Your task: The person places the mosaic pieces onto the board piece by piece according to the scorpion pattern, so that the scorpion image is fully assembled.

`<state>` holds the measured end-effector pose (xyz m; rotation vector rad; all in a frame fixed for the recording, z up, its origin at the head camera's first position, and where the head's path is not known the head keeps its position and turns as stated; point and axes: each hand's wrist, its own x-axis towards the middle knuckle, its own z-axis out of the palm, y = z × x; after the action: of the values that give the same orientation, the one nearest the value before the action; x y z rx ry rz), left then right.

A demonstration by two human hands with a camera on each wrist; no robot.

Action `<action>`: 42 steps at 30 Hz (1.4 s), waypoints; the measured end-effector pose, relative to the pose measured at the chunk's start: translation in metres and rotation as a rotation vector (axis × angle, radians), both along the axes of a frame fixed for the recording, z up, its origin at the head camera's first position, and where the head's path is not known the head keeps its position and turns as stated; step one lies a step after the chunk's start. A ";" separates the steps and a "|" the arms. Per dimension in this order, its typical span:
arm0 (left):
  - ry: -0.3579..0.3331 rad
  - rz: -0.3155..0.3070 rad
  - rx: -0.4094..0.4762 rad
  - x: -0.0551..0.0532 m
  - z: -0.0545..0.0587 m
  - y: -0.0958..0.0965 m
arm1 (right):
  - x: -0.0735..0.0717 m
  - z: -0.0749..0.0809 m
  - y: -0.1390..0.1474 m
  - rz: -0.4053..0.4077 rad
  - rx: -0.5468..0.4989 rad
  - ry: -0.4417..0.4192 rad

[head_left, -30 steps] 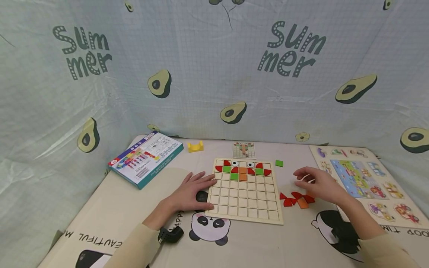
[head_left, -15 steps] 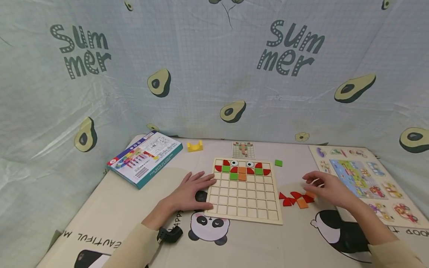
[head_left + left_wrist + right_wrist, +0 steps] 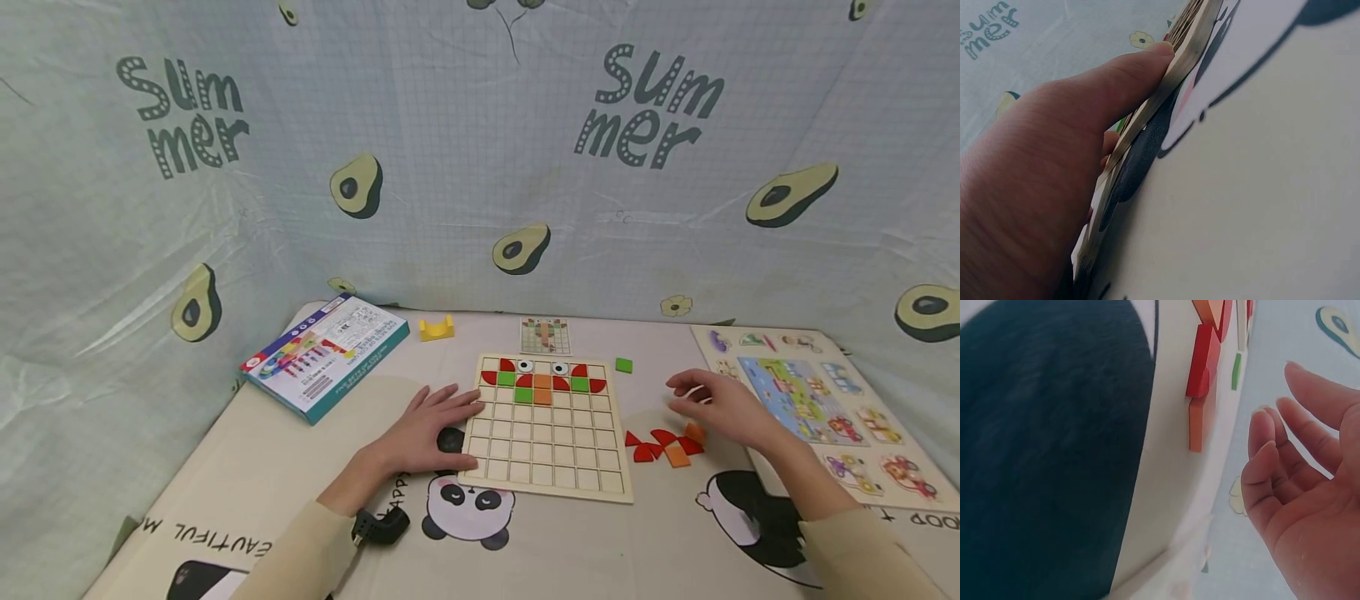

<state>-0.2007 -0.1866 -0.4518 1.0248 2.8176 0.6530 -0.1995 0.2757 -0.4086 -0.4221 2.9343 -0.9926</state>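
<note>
Left hand (image 3: 431,427): fingers spread, resting on the gridded wooden board's (image 3: 553,446) left edge; a light, even press should keep it from sliding.
Gridded wooden board: flat on the worktop (image 3: 573,542) between the hands; roughly square, no clear long axis, tile-filled rows toward the far edge.
Red and orange tiles (image 3: 678,455): just right of it, pointing various ways; pinching edges should suit.
Right hand (image 3: 722,407): near them, fingers loosely bent, grasping nothing.

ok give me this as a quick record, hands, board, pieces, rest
left hand: touching board at its left edge
right hand: near loose pieces, holding nothing
set pieces: red, green, orange, two eyes, in far rows
loose pieces: red, orange; right of board
green square: off board, right
card: behind board
box: far left
puzzle: far right
</note>
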 end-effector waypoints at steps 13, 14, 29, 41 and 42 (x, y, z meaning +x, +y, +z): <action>0.004 -0.002 0.002 -0.002 0.002 -0.001 | -0.027 -0.004 -0.012 -0.002 -0.026 -0.028; 0.005 -0.003 0.002 -0.002 0.003 -0.001 | -0.030 -0.004 -0.013 0.004 -0.031 -0.026; 0.004 -0.009 0.010 -0.002 0.003 0.000 | -0.063 -0.001 -0.027 -0.014 -0.015 -0.044; -0.003 -0.005 0.013 0.000 0.000 0.000 | -0.080 -0.001 -0.036 0.004 -0.004 -0.088; -0.004 -0.005 0.013 0.000 0.000 0.001 | -0.081 -0.001 -0.036 0.002 -0.003 -0.095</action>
<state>-0.2010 -0.1861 -0.4517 1.0312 2.8102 0.6725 -0.2807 0.2393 -0.4097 -0.3673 2.8475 -0.9876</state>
